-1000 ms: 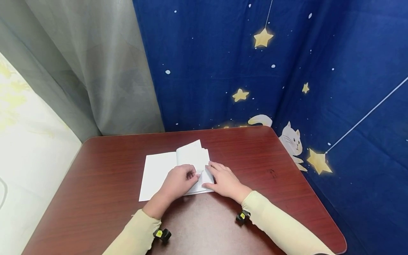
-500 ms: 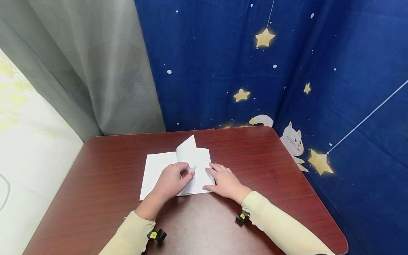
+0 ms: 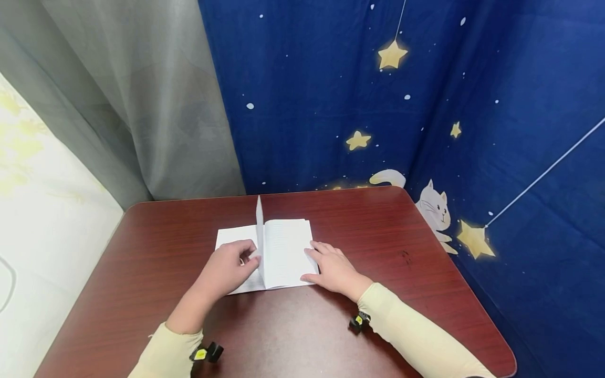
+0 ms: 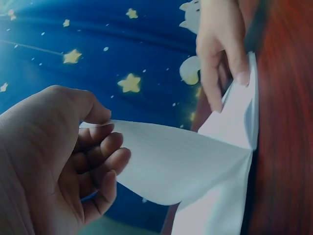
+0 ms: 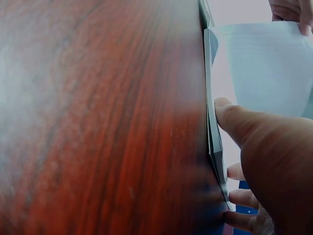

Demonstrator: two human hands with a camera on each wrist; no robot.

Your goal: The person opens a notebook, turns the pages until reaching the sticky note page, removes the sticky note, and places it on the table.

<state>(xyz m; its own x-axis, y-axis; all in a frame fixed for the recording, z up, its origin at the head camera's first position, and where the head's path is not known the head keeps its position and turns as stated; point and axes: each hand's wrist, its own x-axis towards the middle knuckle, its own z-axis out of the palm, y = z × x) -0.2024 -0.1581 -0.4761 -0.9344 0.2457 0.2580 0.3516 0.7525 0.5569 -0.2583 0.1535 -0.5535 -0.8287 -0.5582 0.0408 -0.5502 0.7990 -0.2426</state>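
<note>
An open notebook [image 3: 288,252] with white, faintly lined pages lies on the table. One page [image 3: 259,226] stands nearly upright at the spine, seen edge-on in the head view. My left hand [image 3: 231,268] pinches the near corner of that page between thumb and fingers. The left wrist view shows the raised page [image 4: 161,156] bowed between the left hand [image 4: 63,152] and the spine. My right hand [image 3: 335,269] rests on the right side of the notebook with its fingers spread. In the right wrist view, the right thumb [image 5: 239,120] lies on the page near the lower edge.
The reddish-brown wooden table [image 3: 378,231] extends around the notebook. A blue curtain [image 3: 312,94] with stars and a cat stands behind and to the right. A grey curtain [image 3: 179,105] hangs at the back left, beside a pale surface [image 3: 42,220].
My left hand has moved left, carrying the page from the right side up to nearly vertical over the spine. More of the right-hand page is now uncovered. My right hand has stayed in place.
</note>
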